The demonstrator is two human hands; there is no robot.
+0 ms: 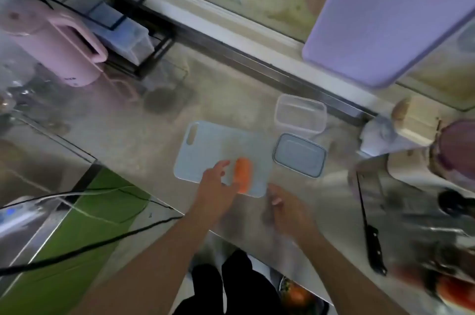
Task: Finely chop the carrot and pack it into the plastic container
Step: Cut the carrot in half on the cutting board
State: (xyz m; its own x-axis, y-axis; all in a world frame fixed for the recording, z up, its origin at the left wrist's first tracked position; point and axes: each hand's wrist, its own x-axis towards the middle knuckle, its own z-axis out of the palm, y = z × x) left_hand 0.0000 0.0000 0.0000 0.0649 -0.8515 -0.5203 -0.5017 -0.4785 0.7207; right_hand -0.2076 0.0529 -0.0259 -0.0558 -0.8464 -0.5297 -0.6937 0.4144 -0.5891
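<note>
Carrot (pixel 242 174) is seen whole, lying on the near part of the pale board (pixel 221 155). Left hand (pixel 217 186) is laid against its left side, fingers relaxed and spread, nothing clasped. Right hand (pixel 285 209) is held just off the board's near corner; its grip cannot be told through blur. Container (pixel 300 113) and lid (pixel 299 154) sit right of the board. Knife (pixel 370 232) lies well right.
</note>
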